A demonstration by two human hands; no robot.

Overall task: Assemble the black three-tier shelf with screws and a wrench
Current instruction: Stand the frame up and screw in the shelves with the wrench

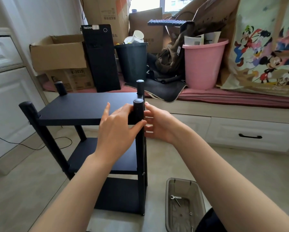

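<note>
The black three-tier shelf [83,106] stands upright on the floor in front of me, with its three boards fixed between four round posts. My left hand [118,126] grips the near right post [138,113] just below its top, thumb across the front. My right hand [158,124] is at the right side of the same post, fingers curled toward it; what they pinch is hidden. A small silver wrench [175,197] lies in a translucent plastic tray [169,206] on the floor at the lower right, with loose screws [190,213] near it.
A low bench with a pink cushion [240,96] and drawers runs behind the shelf. On it stand a pink bucket [202,64], a dark bin [132,61], a black computer tower [101,59] and cardboard boxes [56,52]. A white cabinet [8,101] is at the left; a cable crosses the floor.
</note>
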